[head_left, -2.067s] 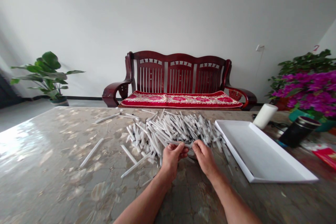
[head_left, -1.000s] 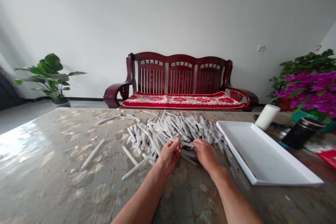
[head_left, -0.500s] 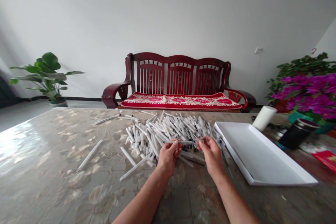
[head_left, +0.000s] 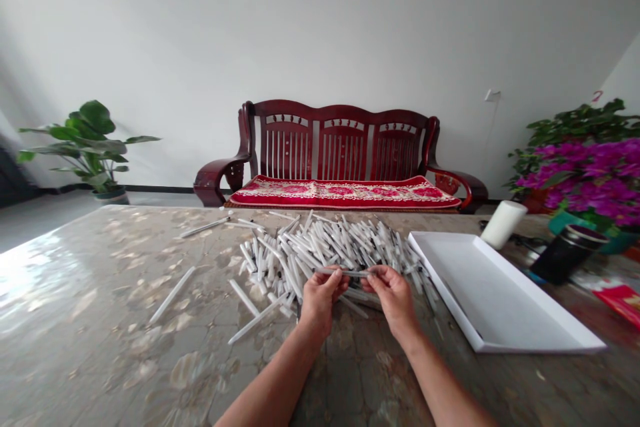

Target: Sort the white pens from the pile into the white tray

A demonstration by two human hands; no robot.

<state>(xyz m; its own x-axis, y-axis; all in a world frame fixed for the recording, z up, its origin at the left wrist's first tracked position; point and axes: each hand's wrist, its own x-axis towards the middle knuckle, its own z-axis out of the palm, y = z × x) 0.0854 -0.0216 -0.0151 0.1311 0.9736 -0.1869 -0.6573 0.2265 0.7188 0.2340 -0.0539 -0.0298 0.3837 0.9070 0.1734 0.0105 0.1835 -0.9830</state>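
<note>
A big heap of white pens (head_left: 330,247) lies across the middle of the marbled table (head_left: 100,320). In front of it, my left hand (head_left: 320,297) and my right hand (head_left: 393,293) are both closed on the ends of one white pen (head_left: 345,272), held level just above the heap's near edge. My left fingers pinch its left end and my right fingers pinch its right end. A few single pens (head_left: 174,293) lie apart to the left.
An open white box lid (head_left: 495,293) lies to the right of the heap. Behind it stand a white roll (head_left: 504,223), a black cup (head_left: 565,255) and purple flowers (head_left: 595,180). A red wooden bench (head_left: 340,153) and a potted plant (head_left: 90,140) stand beyond the table.
My hands reached into the heap, lifted out a pen, and my right hand has now moved left onto its right end.
</note>
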